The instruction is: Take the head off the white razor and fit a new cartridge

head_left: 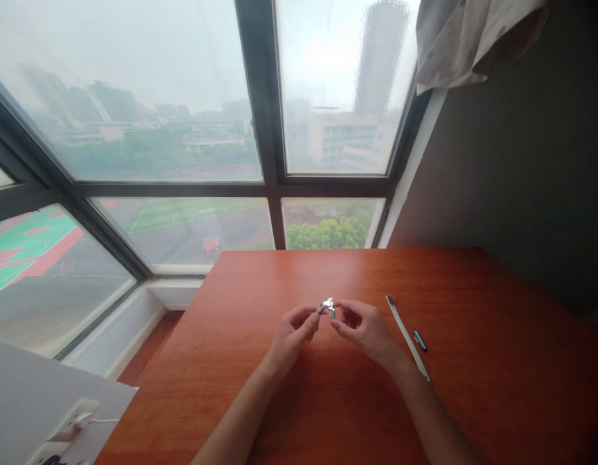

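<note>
Over the middle of the brown table, my left hand point(293, 334) pinches the dark, curved end of a small shiny silver razor point(327, 304). On its other side my right hand point(363, 328) has thumb and fingers closed on the razor's head end, where a teal strip shows between them. Part of the razor is hidden behind the fingers of both hands. To the right of my right forearm lies a long white stick with a dark tip, like a toothbrush point(406, 336). Beside it is a short teal and black piece point(420, 340).
The reddish-brown wooden table point(221, 387) reaches toward large framed windows point(272, 188). At lower left, a white plug point(83, 420) sits in a wall socket. Light cloth point(463, 45) hangs at upper right before a dark wall point(516, 168).
</note>
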Demonstrator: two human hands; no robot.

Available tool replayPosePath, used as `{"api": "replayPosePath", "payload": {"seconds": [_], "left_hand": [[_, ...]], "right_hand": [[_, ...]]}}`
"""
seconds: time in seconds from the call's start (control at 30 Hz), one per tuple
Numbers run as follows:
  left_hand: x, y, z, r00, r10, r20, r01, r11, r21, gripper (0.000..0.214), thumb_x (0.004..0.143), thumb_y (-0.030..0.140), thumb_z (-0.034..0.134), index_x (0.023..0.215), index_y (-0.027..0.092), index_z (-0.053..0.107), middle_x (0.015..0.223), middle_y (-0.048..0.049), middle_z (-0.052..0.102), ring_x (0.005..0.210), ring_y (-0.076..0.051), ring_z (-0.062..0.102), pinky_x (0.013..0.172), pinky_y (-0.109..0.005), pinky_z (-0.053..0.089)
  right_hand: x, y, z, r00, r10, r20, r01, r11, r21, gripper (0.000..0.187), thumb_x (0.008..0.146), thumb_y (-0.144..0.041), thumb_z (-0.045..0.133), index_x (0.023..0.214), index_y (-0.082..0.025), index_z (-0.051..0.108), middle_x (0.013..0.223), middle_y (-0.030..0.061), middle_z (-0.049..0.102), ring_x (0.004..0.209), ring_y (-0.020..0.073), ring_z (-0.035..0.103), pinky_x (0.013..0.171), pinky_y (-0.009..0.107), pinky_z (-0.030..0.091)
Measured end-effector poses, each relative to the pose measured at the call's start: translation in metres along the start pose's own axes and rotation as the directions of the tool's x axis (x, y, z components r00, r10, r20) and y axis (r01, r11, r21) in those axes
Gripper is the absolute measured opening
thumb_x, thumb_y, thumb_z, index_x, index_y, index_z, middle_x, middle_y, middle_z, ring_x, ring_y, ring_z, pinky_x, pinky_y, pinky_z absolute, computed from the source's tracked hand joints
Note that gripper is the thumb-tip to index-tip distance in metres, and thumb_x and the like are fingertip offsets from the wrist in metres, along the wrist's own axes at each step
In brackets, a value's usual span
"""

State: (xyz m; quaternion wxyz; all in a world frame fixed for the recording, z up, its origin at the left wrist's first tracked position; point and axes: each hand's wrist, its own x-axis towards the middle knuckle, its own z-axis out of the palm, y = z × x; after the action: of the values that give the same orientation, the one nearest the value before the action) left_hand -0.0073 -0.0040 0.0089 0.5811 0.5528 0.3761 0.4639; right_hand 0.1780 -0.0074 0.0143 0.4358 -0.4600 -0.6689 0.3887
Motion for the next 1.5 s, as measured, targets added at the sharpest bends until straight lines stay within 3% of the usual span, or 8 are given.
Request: {"api": "replayPosePath", "payload": {"seconds": [0.1,0.23,0.37,0.5,0.73,0.97,1.33,1.5], "left_hand": [[-0.001,0.001,0.002,0.999,-0.018,0.031,0.019,1.0,-0.022,0.04,0.081,0.046,0.06,0.099,0.011,0.069,0.064,0.0005,0.048,0.056,-0.01,0.039,0.052,-0.023,0.029],[-0.003,0.001,0.006,0.997,-0.034,0.065,0.036,0.999,-0.03,0.041,0.085,0.047,0.055,0.096,0.01,0.07,0.064,-0.0001,0.047,0.056,-0.009,0.039,0.052,-0.023,0.029],[-0.005,0.002,0.01,0.994,-0.05,0.096,0.051,0.999,-0.012,0.038,0.085,0.045,0.057,0.098,0.011,0.07,0.063,0.0003,0.046,0.057,-0.009,0.04,0.052,-0.022,0.029],[-0.006,0.003,0.012,0.994,-0.049,0.096,0.049,0.999,-0.006,0.038,0.085,0.044,0.056,0.1,0.011,0.07,0.063,0.0006,0.046,0.056,-0.009,0.04,0.052,-0.022,0.029],[-0.006,0.004,0.014,0.996,-0.05,0.073,0.051,0.999,-0.008,0.039,0.084,0.045,0.058,0.1,0.011,0.069,0.064,0.0007,0.047,0.056,-0.009,0.04,0.052,-0.022,0.03],[-0.006,0.004,0.014,0.995,-0.05,0.083,0.049,0.999,0.01,0.04,0.084,0.046,0.057,0.098,0.01,0.069,0.064,0.0004,0.047,0.056,-0.01,0.04,0.052,-0.022,0.03],[-0.006,0.005,0.014,0.994,-0.055,0.093,0.053,0.998,0.026,0.042,0.085,0.046,0.055,0.101,0.01,0.069,0.064,0.0002,0.047,0.055,-0.009,0.038,0.051,-0.022,0.028],[-0.005,0.006,0.013,0.993,-0.07,0.095,0.068,0.997,0.028,0.044,0.084,0.049,0.055,0.097,0.009,0.07,0.062,0.0011,0.045,0.054,-0.009,0.037,0.05,-0.022,0.026]], "right_hand": [[-0.004,0.003,0.003,0.996,0.085,-0.015,-0.074,0.931,0.358,0.034,0.077,-0.035,0.068,0.105,-0.016,0.065,0.068,-0.0021,0.05,0.057,0.0089,0.042,0.05,0.021,0.032],[-0.013,0.007,0.01,0.988,0.153,-0.003,-0.112,0.732,0.672,0.034,0.078,-0.035,0.069,0.107,-0.018,0.063,0.064,-0.0051,0.042,0.049,0.0051,0.029,0.044,0.02,0.023],[-0.017,0.005,0.011,0.983,0.184,-0.001,-0.11,0.592,0.798,0.037,0.077,-0.034,0.072,0.109,-0.019,0.063,0.061,-0.006,0.04,0.05,0.0053,0.03,0.046,0.02,0.026],[-0.017,0.003,0.007,0.98,0.2,-0.012,-0.099,0.536,0.838,0.037,0.077,-0.034,0.072,0.109,-0.018,0.063,0.058,-0.0062,0.039,0.051,0.0061,0.031,0.048,0.019,0.028],[-0.02,0.002,0.006,0.979,0.196,0.051,-0.15,0.528,0.836,0.039,0.077,-0.035,0.072,0.111,-0.019,0.063,0.059,-0.0049,0.043,0.053,0.0065,0.035,0.052,0.019,0.032],[-0.02,0.002,0.005,0.976,0.212,0.044,-0.156,0.545,0.824,0.042,0.076,-0.036,0.073,0.113,-0.02,0.063,0.062,-0.0044,0.044,0.054,0.0069,0.037,0.052,0.02,0.035],[-0.019,0.002,0.006,0.98,0.2,0.019,-0.146,0.64,0.754,0.044,0.075,-0.042,0.072,0.112,-0.02,0.063,0.067,-0.0022,0.047,0.054,0.008,0.037,0.05,0.021,0.033],[-0.018,0.007,0.004,0.989,0.145,-0.031,-0.09,0.753,0.652,0.043,0.076,-0.043,0.071,0.111,-0.019,0.064,0.062,-0.0038,0.044,0.052,0.0083,0.034,0.048,0.022,0.028]]}}
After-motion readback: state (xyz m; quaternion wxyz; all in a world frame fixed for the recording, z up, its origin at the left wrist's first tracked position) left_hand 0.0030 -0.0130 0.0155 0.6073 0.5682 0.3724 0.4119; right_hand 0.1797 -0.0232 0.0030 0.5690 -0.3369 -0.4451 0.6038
